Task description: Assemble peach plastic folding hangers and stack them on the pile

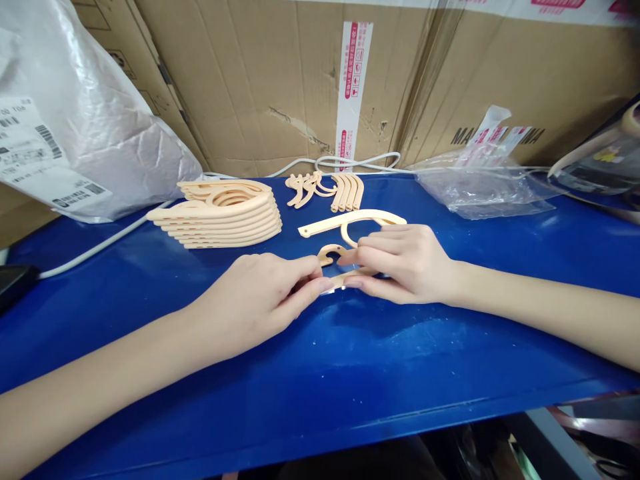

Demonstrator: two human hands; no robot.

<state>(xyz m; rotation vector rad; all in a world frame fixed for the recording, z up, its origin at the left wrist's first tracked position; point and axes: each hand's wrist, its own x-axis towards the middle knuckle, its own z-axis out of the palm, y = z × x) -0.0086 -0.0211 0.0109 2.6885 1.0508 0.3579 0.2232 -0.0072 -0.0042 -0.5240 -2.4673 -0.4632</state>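
Fingers and thumb of my left hand (267, 293) pinch the left end of a cream plastic hanger arm (341, 279). My right hand (407, 263) is closed on the same arm from the right, its thumb along the near edge, hiding much of it. A cream hanger hook (330, 252) curves up between the hands, close to the arm; whether the two are joined I cannot tell. Just behind lies another hanger arm (335, 222) with a round loop, partly covered by my right hand.
A stack of cream hanger arms (225, 220) is at the back left. Loose hooks (305, 189) and several curved strips (349, 193) lie behind. Around the blue table (320, 393) are a silver bag (110, 133), clear plastic wrap (485, 187), a white cable (105, 241) and cardboard boxes (260, 80).
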